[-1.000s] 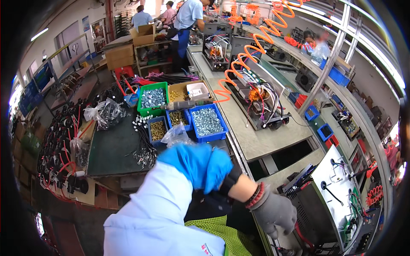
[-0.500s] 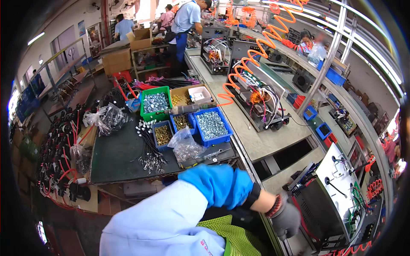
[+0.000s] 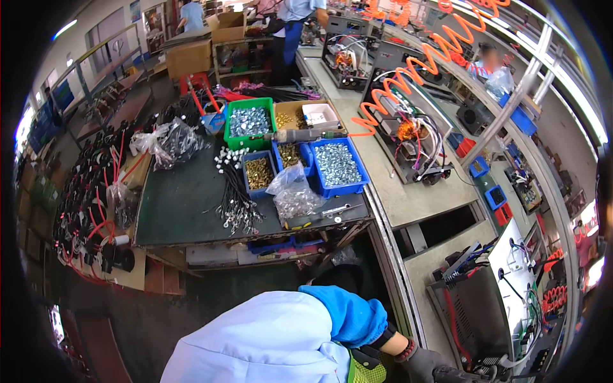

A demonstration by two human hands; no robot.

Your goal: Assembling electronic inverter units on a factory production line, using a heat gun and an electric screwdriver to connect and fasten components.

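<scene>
My left hand (image 3: 420, 362), in a grey glove with a beaded bracelet at the wrist, is low at the right, by the near end of the work line. Its fingers are partly cut off by the lower edge, so their grip cannot be made out. A dark grey shape (image 3: 451, 375) adjoins it, too cropped to name. Just right of the hand stands a black vented metal housing (image 3: 476, 313) with a red cable along its side. A white panel (image 3: 511, 281) with wires and a green circuit board is attached to the housing. My right hand does not show clearly.
Left of the line, a dark bench (image 3: 182, 204) carries a green bin (image 3: 250, 124), a blue bin (image 3: 336, 167) of metal fasteners, a power screwdriver (image 3: 300, 135) and wire leads (image 3: 237, 198). An orange coiled hose (image 3: 408, 76) hangs over another open unit (image 3: 408, 137). Co-workers stand further back.
My left arm and hand have moved lower, toward the bottom edge. The view has shifted, so the bench and bins appear further right and more floor shows. A white connector now shows by the housing's base.
</scene>
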